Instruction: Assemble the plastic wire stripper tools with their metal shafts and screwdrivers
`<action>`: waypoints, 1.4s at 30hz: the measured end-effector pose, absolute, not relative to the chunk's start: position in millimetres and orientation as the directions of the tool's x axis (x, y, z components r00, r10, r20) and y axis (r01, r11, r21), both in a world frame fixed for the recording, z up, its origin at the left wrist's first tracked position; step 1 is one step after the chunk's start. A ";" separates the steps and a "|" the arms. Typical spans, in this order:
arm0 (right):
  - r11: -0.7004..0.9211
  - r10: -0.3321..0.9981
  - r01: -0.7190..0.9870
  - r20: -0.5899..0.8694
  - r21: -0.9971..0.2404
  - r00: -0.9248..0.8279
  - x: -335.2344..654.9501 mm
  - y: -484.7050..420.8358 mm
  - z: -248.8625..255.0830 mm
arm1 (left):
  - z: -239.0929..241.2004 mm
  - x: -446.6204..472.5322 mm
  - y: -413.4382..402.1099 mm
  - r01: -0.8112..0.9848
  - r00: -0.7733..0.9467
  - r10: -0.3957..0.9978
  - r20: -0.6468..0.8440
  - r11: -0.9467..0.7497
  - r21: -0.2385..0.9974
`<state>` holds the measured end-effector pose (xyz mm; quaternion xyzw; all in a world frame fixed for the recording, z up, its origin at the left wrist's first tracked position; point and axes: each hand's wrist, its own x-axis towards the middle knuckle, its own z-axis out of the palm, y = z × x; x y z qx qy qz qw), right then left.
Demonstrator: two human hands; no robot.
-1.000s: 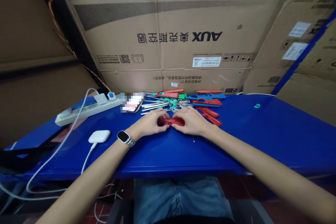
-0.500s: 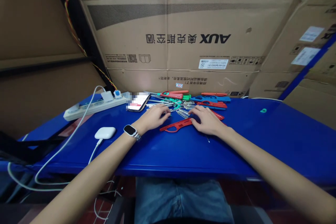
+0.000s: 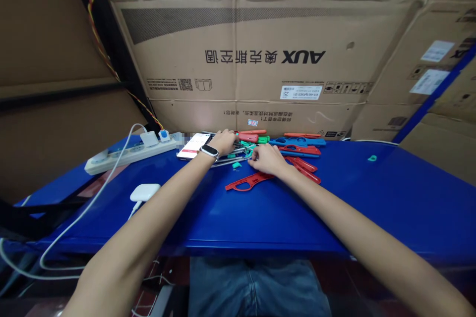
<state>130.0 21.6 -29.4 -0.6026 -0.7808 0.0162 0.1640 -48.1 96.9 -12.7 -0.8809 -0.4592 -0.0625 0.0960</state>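
My left hand [image 3: 224, 142], with a watch at the wrist, reaches into the far pile beside a red lighter casing [image 3: 248, 137]. Its fingers are bent together, and whatever they grip is hidden. Lower and to the right, my right hand [image 3: 268, 159] has its fingers curled closed over small parts at the pile's front; what is in them cannot be made out. Thin metal tubes [image 3: 226, 161] and small green pieces [image 3: 237, 164] lie between the hands. In front of my right hand rests a flat red casing half [image 3: 250, 181] with a loop-shaped handle.
Blue casings [image 3: 305, 141] and more red casing halves [image 3: 303, 164] lie right of the pile. A phone [image 3: 193, 146] is left of it, near a power strip [image 3: 130, 153] and a white earphone case [image 3: 146, 192]. A green piece [image 3: 372, 158] sits far right. Cardboard [image 3: 260, 29] stands behind.
My left hand has moved forward, deeper into the pile. My right hand has shifted left and its fingers have closed, uncovering red casing halves behind it.
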 end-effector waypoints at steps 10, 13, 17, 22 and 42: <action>0.318 0.918 0.932 0.305 -0.177 -0.255 139.6 15.0 -31.9 | 5.1 -50.4 87.8 0.736 0.666 0.696 0.268 -0.670 -0.092; 0.308 0.917 0.931 0.322 -0.197 -0.235 144.7 11.0 -28.2 | 14.9 -53.6 71.6 0.707 0.690 0.644 0.330 -0.697 -0.119; 0.311 0.902 0.887 0.400 -0.342 -0.162 155.9 4.6 -22.0 | 23.7 -61.3 44.6 0.724 0.665 0.635 0.393 -0.677 -0.130; 0.432 0.841 0.688 0.536 -0.583 -0.074 168.5 0.4 -23.7 | 18.0 -72.5 22.2 0.663 0.646 0.565 0.514 -0.749 -0.009; 0.475 0.865 0.502 0.277 -0.723 -0.419 159.7 -7.2 -34.9 | -10.6 -80.9 -2.3 0.617 0.638 0.715 0.286 -0.697 0.365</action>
